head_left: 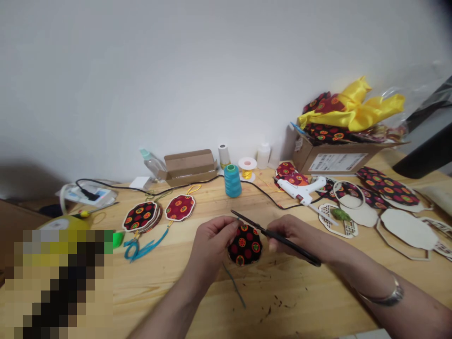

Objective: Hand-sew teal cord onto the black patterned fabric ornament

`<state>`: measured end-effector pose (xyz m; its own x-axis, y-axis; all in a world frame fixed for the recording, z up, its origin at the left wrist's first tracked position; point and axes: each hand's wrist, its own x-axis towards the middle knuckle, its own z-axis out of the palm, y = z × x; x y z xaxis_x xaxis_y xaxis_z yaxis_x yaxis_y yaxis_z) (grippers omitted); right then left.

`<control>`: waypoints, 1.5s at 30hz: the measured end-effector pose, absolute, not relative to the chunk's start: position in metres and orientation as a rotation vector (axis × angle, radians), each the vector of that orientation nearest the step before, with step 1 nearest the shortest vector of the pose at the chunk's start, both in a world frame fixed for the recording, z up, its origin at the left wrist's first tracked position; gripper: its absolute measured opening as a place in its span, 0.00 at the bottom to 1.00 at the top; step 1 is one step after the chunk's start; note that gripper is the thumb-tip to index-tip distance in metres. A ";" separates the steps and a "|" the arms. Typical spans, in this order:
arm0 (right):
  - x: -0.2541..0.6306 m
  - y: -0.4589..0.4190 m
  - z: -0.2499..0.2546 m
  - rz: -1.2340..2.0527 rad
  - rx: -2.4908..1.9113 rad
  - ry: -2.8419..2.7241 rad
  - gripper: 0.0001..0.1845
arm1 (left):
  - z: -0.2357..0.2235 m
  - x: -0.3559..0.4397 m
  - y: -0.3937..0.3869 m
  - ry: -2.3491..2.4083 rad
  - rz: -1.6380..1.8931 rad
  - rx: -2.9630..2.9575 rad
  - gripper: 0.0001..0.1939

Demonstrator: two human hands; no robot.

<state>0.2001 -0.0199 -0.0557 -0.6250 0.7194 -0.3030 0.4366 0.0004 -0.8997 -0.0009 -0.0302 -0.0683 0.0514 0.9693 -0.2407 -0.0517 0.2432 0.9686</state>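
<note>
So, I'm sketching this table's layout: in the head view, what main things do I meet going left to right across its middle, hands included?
Stack of black patterned ornaments, red patterned ornament, left hand, black patterned piece, right hand, green bundle, pale oval board.

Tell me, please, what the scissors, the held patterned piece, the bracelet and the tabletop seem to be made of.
Scissors: dark, probably metal; thin blades.
Held patterned piece: likely fabric, small colourful motifs; finish unclear.
Bracelet: apparently polished metal, silvery highlights.
Tabletop: probably smooth wood, visible grain.
</note>
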 end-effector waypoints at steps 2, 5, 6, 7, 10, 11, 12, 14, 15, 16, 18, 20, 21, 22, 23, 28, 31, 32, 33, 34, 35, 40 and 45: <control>0.204 -0.020 -0.057 1.650 -1.179 -2.092 0.24 | -0.070 -0.003 -0.028 1.232 1.099 0.935 0.09; 0.206 -0.021 -0.054 1.725 -1.120 -2.256 0.23 | -0.072 -0.007 -0.024 1.214 1.220 0.789 0.10; 0.205 -0.022 -0.052 1.755 -1.090 -2.332 0.22 | -0.072 -0.008 -0.022 1.205 1.250 0.751 0.10; 0.204 -0.023 -0.050 1.768 -1.051 -2.421 0.22 | -0.071 -0.009 -0.021 1.192 1.274 0.722 0.11; 0.197 -0.027 -0.043 1.716 -0.918 -2.722 0.21 | -0.070 -0.011 -0.018 1.147 1.307 0.678 0.11; 0.196 -0.029 -0.041 1.664 -0.890 -2.810 0.20 | -0.069 -0.011 -0.018 1.138 1.310 0.674 0.11; 0.195 -0.030 -0.040 1.592 -0.889 -2.874 0.19 | -0.069 -0.011 -0.018 1.133 1.311 0.672 0.11; 0.198 -0.030 -0.038 1.399 -0.980 -2.910 0.15 | -0.069 -0.011 -0.018 1.130 1.305 0.677 0.11; 0.200 -0.029 -0.038 1.267 -1.074 -2.885 0.14 | -0.069 -0.011 -0.019 1.130 1.302 0.680 0.11; 0.204 -0.028 -0.039 1.119 -1.195 -2.844 0.14 | -0.069 -0.011 -0.019 1.129 1.299 0.683 0.11; 0.212 -0.023 -0.042 0.789 -1.482 -2.750 0.18 | -0.070 -0.011 -0.019 1.127 1.290 0.688 0.11; 0.219 -0.020 -0.046 0.469 -1.746 -2.678 0.19 | -0.070 -0.011 -0.020 1.125 1.279 0.694 0.11; 0.222 -0.019 -0.047 0.351 -1.840 -2.661 0.18 | -0.071 -0.011 -0.020 1.124 1.271 0.698 0.11; 0.225 -0.018 -0.049 0.279 -1.904 -2.659 0.17 | -0.071 -0.011 -0.021 1.124 1.263 0.703 0.11; 0.227 -0.018 -0.049 0.254 -1.941 -2.673 0.16 | -0.072 -0.011 -0.021 1.125 1.254 0.706 0.11; 0.233 -0.023 -0.044 0.314 -2.047 -2.713 0.15 | -0.072 -0.009 -0.021 1.122 1.223 0.706 0.12; 0.235 -0.023 -0.042 0.328 -2.071 -2.703 0.10 | -0.072 -0.009 -0.021 1.110 1.224 0.711 0.12; 0.236 -0.023 -0.042 0.328 -2.088 -2.692 0.09 | -0.072 -0.009 -0.021 1.106 1.223 0.712 0.12; 0.237 -0.023 -0.041 0.329 -2.113 -2.677 0.09 | -0.071 -0.009 -0.020 1.105 1.222 0.711 0.12; 0.238 -0.023 -0.041 0.335 -2.143 -2.665 0.09 | -0.071 -0.009 -0.020 1.104 1.221 0.710 0.12; 0.238 -0.023 -0.040 0.346 -2.169 -2.657 0.09 | -0.071 -0.009 -0.021 1.106 1.221 0.708 0.13; 0.236 -0.025 -0.035 0.254 -2.179 -2.660 0.14 | -0.071 -0.010 -0.021 1.108 1.223 0.697 0.13; 0.211 -0.015 -0.028 0.171 -1.833 -2.685 0.12 | -0.070 -0.009 -0.021 1.102 1.229 0.679 0.13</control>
<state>0.2109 -0.0153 -0.0280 -0.3613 0.9199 -0.1527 0.9318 0.3623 -0.0221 -0.0093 -0.0210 -0.0700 -0.0371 0.9576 -0.2856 -0.3883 0.2495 0.8871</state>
